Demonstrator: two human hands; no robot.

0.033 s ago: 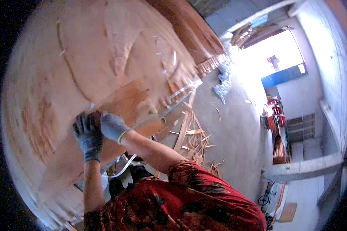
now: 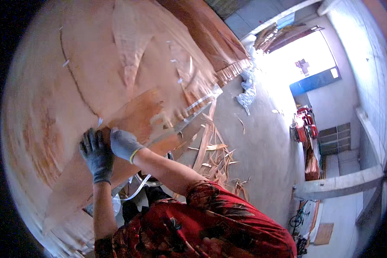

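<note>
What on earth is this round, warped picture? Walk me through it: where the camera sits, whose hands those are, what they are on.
There is no machine here. A person wears a wide fisheye camera on the head, looking down at their own two hands, so straight edges bend toward the rim. The picture is upright: its left is the person's left.

Both hands wear grey work gloves. The left hand and the right hand press side by side, fingers spread flat, on a large thin reddish-brown sheet of wood veneer with splits and torn edges. Neither hand grips anything; they rest on the sheet.

The red patterned sleeve is the person's own. Beyond the sheet, loose pale wood strips lie on the grey concrete floor. A bright doorway glares at the top right.
</note>
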